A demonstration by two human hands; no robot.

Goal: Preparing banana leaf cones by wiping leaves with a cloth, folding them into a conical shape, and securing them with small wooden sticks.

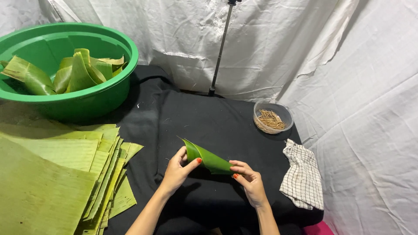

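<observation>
The left hand point(176, 169) and the right hand point(249, 179) both grasp a rolled green leaf point(208, 157) with their fingers, holding it just above the black surface point(217, 117). A stack of flat leaves point(56, 174) lies at the left, near a green basin point(93, 98)

Stack of flat green banana-leaf sheets point(52, 174): cut off by left and bottom edges, full extent not seen. Round green plastic basin point(111, 93): left side runs out of frame; its base hidden behind the sheets. Thin dark metal stand pole point(220, 50): top leaves the upper edge. Small clear plastic bowl of thin brown sticks point(273, 116): sticks too small to tell apart. Rolled green leaf piece point(208, 157): inside hidden. Both forearms cut off at bottom edge. Pink object point(318, 229), bottom corner: mostly out of frame, kind unclear.
</observation>
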